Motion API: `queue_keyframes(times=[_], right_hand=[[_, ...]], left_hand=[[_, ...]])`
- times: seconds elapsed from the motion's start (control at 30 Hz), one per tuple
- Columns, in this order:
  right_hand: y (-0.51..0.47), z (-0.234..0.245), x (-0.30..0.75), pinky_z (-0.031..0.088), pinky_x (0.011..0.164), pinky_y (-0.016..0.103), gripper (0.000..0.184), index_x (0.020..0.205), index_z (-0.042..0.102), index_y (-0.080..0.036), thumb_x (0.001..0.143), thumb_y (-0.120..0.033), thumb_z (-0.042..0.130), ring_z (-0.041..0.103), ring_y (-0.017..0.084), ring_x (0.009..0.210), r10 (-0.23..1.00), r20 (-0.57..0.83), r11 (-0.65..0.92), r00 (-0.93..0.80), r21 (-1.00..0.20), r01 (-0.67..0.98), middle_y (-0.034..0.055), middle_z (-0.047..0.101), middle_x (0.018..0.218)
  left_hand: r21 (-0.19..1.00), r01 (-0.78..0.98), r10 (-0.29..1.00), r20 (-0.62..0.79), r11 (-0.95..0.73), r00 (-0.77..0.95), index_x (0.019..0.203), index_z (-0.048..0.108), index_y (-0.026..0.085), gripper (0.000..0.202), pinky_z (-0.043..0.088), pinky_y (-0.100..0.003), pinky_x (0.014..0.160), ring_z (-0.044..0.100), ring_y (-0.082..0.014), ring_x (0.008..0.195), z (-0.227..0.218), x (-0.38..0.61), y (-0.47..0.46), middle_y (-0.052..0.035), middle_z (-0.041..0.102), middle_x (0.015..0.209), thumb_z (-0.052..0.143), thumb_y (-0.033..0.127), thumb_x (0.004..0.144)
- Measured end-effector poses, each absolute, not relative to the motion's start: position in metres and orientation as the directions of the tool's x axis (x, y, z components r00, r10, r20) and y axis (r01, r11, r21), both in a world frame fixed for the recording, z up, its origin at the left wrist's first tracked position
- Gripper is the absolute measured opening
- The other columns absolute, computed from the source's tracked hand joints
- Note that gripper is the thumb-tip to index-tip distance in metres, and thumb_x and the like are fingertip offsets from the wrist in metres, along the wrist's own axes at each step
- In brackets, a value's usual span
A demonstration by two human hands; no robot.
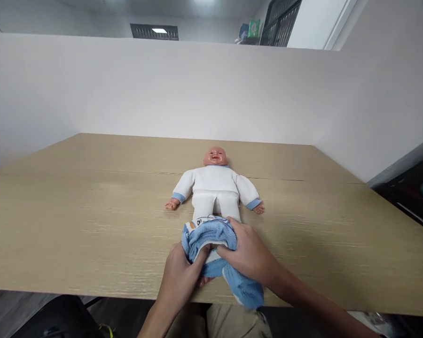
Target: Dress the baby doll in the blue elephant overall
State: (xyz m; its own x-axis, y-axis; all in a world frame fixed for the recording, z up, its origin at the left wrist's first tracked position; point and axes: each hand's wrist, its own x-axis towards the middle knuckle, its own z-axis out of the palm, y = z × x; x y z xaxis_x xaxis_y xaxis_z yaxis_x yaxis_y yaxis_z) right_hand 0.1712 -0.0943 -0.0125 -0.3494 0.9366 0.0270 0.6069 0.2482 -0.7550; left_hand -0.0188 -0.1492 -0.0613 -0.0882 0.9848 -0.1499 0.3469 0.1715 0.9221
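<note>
A baby doll (215, 179) lies on its back on the table, head away from me, arms spread. Its body is white with blue cuffs at the wrists. Over its lower legs I hold a fuzzy blue doll garment (211, 231) with white edging and a small print, bunched into a ring. My left hand (183, 267) grips the ring's left side, thumb inside the opening. The right side is in the grip of my right hand (248, 249), thumb also at the opening. One blue tube of the garment hangs towards the table's front edge. The doll's feet are mostly hidden.
The wooden table (91, 225) spans the view, with a seam running across it behind the doll. A white partition wall (197, 89) rises at its back. A dark object (414, 188) stands at the right edge, and a black chair part (56, 319) is below left.
</note>
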Motion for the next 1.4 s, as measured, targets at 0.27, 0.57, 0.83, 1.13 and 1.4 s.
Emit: queue_keyframes(times=[0.27, 0.57, 0.83, 1.13, 1.4], right_hand=[[-0.063, -0.016, 0.165, 0.044, 0.076, 0.031, 0.021, 0.099, 0.062, -0.020, 0.082, -0.027, 0.071, 0.067, 0.022, 0.085, 0.951, 0.059, 0.255, -0.302, -0.701, 0.666, 0.0059, 0.074, 0.096], [-0.070, 0.030, 0.176, 0.038, 0.072, 0.032, 0.016, 0.089, 0.063, -0.022, 0.079, -0.031, 0.072, 0.063, 0.021, 0.080, 0.858, -0.091, 0.313, -0.506, -0.688, 0.655, 0.0017, 0.075, 0.091], [-0.084, 0.004, 0.165, 0.042, 0.083, 0.038, 0.020, 0.100, 0.062, -0.022, 0.084, -0.032, 0.067, 0.069, 0.031, 0.101, 0.866, -0.131, 0.344, -0.483, -0.546, 0.764, 0.0103, 0.075, 0.110], [-0.098, -0.004, 0.164, 0.050, 0.093, 0.042, 0.063, 0.145, 0.054, -0.020, 0.084, -0.030, 0.067, 0.073, 0.036, 0.113, 0.838, -0.137, 0.366, -0.528, -0.575, 0.731, 0.0140, 0.077, 0.122], [-0.071, 0.001, 0.177, 0.044, 0.076, 0.031, 0.028, 0.107, 0.064, -0.021, 0.080, -0.021, 0.070, 0.066, 0.023, 0.087, 0.812, 0.037, 0.403, -0.582, -0.757, 0.514, 0.0016, 0.073, 0.097]], left_hand=[[0.884, 0.459, 0.991, -0.032, 0.089, -0.130, 0.119, 0.072, 0.017, 0.044, 0.053, -0.045, 0.096, 0.074, -0.0354, 0.106, -0.058, -0.030, -0.110, -0.0127, 0.082, 0.109, 0.059, 0.054, 0.100], [0.925, 0.347, 0.988, -0.141, 0.152, -0.058, 0.127, 0.069, 0.025, 0.039, 0.050, -0.044, 0.110, 0.067, -0.0348, 0.129, -0.041, -0.039, -0.145, -0.0079, 0.075, 0.137, 0.068, 0.045, 0.093], [0.794, 0.591, 0.989, -0.143, 0.141, -0.043, 0.115, 0.071, 0.021, 0.034, 0.048, -0.052, 0.100, 0.069, -0.0396, 0.110, -0.059, -0.036, -0.157, -0.0135, 0.079, 0.112, 0.056, 0.045, 0.095], [0.907, 0.413, 0.997, -0.070, 0.079, -0.035, 0.129, 0.064, 0.022, 0.039, 0.042, -0.055, 0.117, 0.059, -0.0369, 0.133, -0.073, -0.039, -0.168, -0.0148, 0.068, 0.137, 0.061, 0.043, 0.097], [0.989, 0.141, 0.981, 0.070, -0.044, -0.182, 0.146, 0.045, 0.023, 0.050, 0.048, -0.037, 0.116, 0.053, -0.0275, 0.145, -0.072, -0.031, -0.156, -0.0130, 0.057, 0.152, 0.060, 0.048, 0.106]])
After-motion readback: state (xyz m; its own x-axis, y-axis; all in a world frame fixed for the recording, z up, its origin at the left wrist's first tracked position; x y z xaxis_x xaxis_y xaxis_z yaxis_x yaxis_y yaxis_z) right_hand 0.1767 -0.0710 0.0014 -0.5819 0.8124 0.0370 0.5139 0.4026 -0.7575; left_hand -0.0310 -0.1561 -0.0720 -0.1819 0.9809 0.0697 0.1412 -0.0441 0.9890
